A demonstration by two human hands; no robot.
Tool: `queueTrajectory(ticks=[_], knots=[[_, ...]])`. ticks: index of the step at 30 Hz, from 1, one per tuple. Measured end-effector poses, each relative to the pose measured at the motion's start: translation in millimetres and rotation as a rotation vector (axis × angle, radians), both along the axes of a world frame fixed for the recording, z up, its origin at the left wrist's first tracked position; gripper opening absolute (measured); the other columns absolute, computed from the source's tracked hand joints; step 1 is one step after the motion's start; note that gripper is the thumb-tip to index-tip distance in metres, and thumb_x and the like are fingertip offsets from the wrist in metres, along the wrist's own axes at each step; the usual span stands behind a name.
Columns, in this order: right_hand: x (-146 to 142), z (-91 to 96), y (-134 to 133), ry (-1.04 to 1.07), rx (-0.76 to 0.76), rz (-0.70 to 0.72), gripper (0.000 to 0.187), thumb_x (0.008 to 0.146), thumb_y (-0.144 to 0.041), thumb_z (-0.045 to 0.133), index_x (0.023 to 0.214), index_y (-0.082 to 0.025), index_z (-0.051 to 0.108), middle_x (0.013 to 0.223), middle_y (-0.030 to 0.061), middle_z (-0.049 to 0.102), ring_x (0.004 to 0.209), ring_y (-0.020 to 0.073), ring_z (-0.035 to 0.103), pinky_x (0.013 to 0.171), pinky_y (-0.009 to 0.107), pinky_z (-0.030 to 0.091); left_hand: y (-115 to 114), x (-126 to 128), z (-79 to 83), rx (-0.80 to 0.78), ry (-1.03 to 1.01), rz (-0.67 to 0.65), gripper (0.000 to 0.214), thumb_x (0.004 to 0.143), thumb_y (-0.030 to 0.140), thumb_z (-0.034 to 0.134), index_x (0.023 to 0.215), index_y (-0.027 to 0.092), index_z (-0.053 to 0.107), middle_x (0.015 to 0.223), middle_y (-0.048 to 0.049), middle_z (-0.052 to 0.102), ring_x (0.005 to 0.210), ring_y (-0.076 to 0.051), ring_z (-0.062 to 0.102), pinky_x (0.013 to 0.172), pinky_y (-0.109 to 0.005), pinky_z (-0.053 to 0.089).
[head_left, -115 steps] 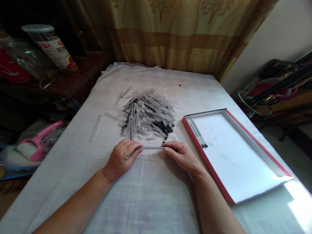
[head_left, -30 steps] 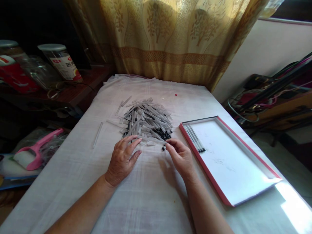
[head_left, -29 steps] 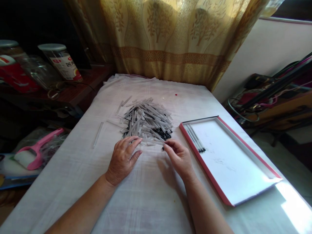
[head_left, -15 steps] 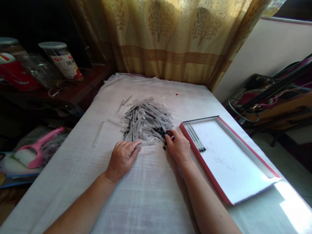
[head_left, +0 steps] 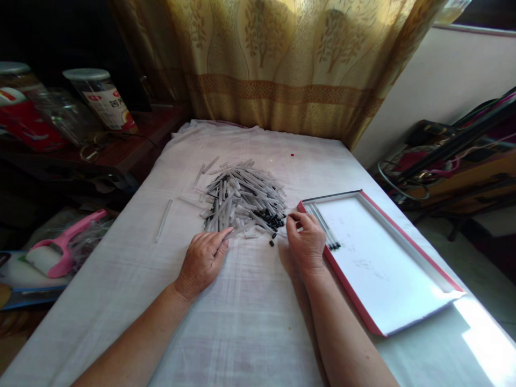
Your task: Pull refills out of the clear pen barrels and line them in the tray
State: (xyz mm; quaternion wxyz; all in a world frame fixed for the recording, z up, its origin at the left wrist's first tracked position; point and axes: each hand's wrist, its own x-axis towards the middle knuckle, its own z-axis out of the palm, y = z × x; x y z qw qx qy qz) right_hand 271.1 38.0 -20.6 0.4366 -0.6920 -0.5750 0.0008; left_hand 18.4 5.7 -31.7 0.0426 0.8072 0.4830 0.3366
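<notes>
My left hand (head_left: 203,262) is closed, thumb and fingers pinching one end of a translucent plastic pen barrel (head_left: 243,229), which points to the right. My right hand (head_left: 305,240) hovers beside the tray's left wall with its fingers pinched together; whatever they hold is hidden or too small to name. Just left of it lie small black pen caps (head_left: 274,219), with one loose black cap (head_left: 271,243) nearer me. Behind both hands spreads a heap of pen barrels (head_left: 237,188), mixed with dark pieces.
A red-edged white tray (head_left: 363,322) on the right holds several black-ended pens (head_left: 325,228). One loose barrel (head_left: 163,221) lies left of the heap. A tiny red piece (head_left: 292,155) sits farther back. Jars (head_left: 105,102) stand on a dark cabinet at left; a curtain (head_left: 282,64) hangs behind.
My right hand has moved right, away from the black caps toward the tray, fingers still pinched. My left hand stays nearly in place; its barrel now tilts up slightly more.
</notes>
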Motion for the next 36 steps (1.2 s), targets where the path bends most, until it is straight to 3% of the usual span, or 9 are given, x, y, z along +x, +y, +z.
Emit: queueTrajectory(ticks=[3,6,9,13,28,32,36], knots=[[5.9,10.4,-7.9,0.177,0.210,-0.025,0.015,0.083,-0.031,0.061,0.083,-0.020,0.071,0.088,0.0074,0.071,0.070,0.0173,0.065,0.068,0.031,0.052,-1.0,0.7,1.3,-0.036,-0.038,0.036,0.028,0.099,0.030,0.044,0.118,0.020,0.062,0.090,-0.0063,0.074,0.084,-0.022,0.068,0.080,-0.036,0.051],[6.9,23.6,-13.6,0.536,0.314,-0.024,0.015,0.084,-0.034,0.061,0.088,-0.020,0.066,0.090,0.0065,0.073,0.073,0.0178,0.069,0.061,0.029,0.054,-1.8,1.6,1.9,-0.057,-0.055,0.035,0.023,0.098,0.031,0.046,0.112,0.020,0.060,0.088,-0.0049,0.075,0.084,-0.022,0.068,0.080,-0.036,0.051],[4.5,33.6,-14.9,0.885,0.350,-0.014,0.016,0.082,-0.034,0.062,0.087,-0.020,0.059,0.080,0.0025,0.073,0.060,0.0142,0.068,0.047,0.023,0.051,-1.8,1.9,1.8,-0.026,-0.050,0.017,0.021,0.098,0.030,0.046,0.109,0.020,0.061,0.091,-0.0059,0.075,0.085,-0.022,0.069,0.080,-0.036,0.052],[0.9,36.6,-14.5,1.084,0.300,0.014,0.020,0.076,-0.035,0.067,0.085,-0.020,0.056,0.075,-0.0001,0.073,0.054,0.0116,0.066,0.042,0.018,0.049,-1.1,1.8,1.3,-0.016,-0.047,0.017,0.022,0.097,0.030,0.045,0.107,0.020,0.062,0.091,-0.0057,0.075,0.084,-0.021,0.069,0.079,-0.035,0.053],[-20.2,27.2,-18.5,1.126,0.141,0.130,0.019,0.077,-0.036,0.066,0.084,-0.020,0.058,0.075,0.0005,0.073,0.055,0.0115,0.067,0.043,0.018,0.050,-2.7,3.1,4.5,0.006,-0.004,-0.022,0.021,0.098,0.029,0.046,0.107,0.020,0.062,0.093,-0.0057,0.074,0.084,-0.020,0.068,0.079,-0.034,0.051],[-31.8,21.2,-23.7,0.989,0.035,0.218,0.020,0.078,-0.038,0.065,0.082,-0.019,0.063,0.080,0.0032,0.074,0.062,0.0146,0.069,0.048,0.023,0.053,-2.9,4.3,5.4,-0.005,-0.020,-0.035,0.021,0.097,0.029,0.047,0.107,0.021,0.064,0.094,-0.0054,0.074,0.086,-0.020,0.067,0.081,-0.034,0.051],[-41.6,15.7,-29.2,0.687,-0.080,0.348,0.016,0.077,-0.034,0.066,0.078,-0.020,0.072,0.074,0.0038,0.072,0.067,0.0170,0.067,0.055,0.026,0.053,-2.3,5.4,6.0,0.028,-0.031,-0.037,0.023,0.098,0.029,0.048,0.106,0.021,0.067,0.097,-0.0067,0.073,0.091,-0.021,0.067,0.082,-0.035,0.051]])
